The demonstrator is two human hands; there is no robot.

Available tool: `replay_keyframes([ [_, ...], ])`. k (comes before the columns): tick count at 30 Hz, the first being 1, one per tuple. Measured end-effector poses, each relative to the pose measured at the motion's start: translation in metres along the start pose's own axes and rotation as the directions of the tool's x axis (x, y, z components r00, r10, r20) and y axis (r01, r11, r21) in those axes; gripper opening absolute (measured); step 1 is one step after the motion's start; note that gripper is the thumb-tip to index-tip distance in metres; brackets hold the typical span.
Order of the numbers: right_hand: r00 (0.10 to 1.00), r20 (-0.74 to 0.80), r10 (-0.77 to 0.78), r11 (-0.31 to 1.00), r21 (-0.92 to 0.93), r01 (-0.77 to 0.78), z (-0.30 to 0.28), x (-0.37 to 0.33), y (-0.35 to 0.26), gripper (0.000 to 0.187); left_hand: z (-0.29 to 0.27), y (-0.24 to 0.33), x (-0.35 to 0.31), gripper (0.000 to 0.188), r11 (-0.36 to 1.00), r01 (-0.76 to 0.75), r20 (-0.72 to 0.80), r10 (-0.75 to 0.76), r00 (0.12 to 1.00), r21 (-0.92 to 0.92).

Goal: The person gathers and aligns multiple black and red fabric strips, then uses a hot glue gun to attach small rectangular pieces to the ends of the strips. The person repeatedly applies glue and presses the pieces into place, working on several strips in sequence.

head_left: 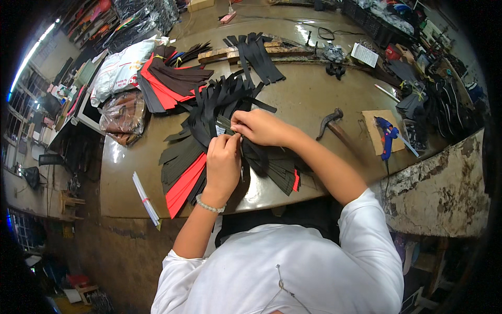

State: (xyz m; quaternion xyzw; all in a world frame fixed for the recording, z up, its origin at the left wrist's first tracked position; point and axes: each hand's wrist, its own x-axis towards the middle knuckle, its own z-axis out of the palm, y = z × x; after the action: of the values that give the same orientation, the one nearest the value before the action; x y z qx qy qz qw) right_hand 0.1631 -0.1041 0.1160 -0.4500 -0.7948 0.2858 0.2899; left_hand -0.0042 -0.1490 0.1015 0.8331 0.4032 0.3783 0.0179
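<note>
My left hand and my right hand meet over a bundle of strips at the middle of the table. Both hands are closed in a pinch, fingertips almost touching. What they pinch is too small and covered to make out. Dark grey-green strips fan out beneath them, with red strips on the near left side. Black straps lie in a loose heap across the far side of the bundle. A small whitish tag shows beside my fingers.
A hammer lies right of my right forearm. Farther right, a blue glue gun rests on cardboard. White sticks lie at the left edge. Brown and red strips, a white sack and black straps lie beyond.
</note>
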Motion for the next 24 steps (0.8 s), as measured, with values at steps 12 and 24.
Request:
replay_keyframes([
  [12,0.886,-0.443,-0.139,0.981,-0.184,0.062,0.034,-0.054,-0.021,0.025,0.009,-0.043,-0.001,0.018,0.346,0.584,0.483,-0.338,0.808,-0.735],
  [24,0.935,-0.336,-0.116,0.993,-0.072,0.098,-0.004,-0.041,0.007,0.023,-0.010,-0.031,0.003,0.019,0.872,0.332,0.197,-0.277,0.940,-0.359],
])
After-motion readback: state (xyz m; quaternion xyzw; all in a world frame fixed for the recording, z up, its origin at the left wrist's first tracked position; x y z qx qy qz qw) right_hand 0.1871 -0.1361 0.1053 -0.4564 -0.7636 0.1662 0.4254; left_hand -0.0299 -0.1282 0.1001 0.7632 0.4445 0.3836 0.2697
